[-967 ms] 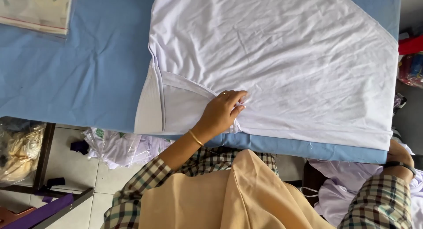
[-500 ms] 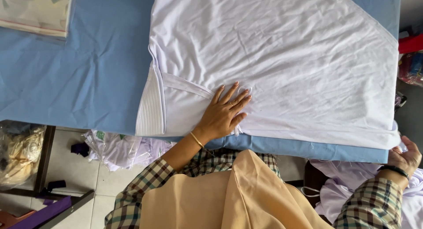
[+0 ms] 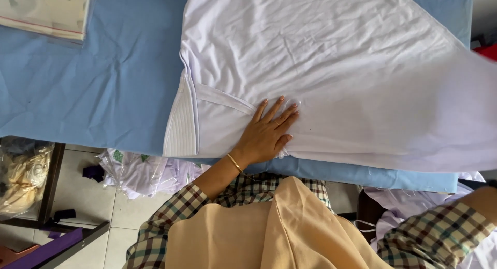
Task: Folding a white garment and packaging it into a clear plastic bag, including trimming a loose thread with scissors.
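Because the left hand (image 3: pixel 268 134) lies flat with fingers spread wide on the white garment (image 3: pixel 331 77), it seems to pin the cloth against the blue table cover (image 3: pixel 103 93). Left of the hand sits the ribbed cuff (image 3: pixel 181 121); beyond it the fabric fans rightward. The right hand is hidden, so I cannot tell its state.

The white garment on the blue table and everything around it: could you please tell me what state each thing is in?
White garment: spread flat, creased, ribbed edge at its left.
Left hand: flat on the garment, fingers spread.
Right hand: out of view; only the checked sleeve shows.
Blue table cover: laid out, wrinkled.
Clear bag: lying flat at the table's corner.
Pile of clothes: heaped on the floor.
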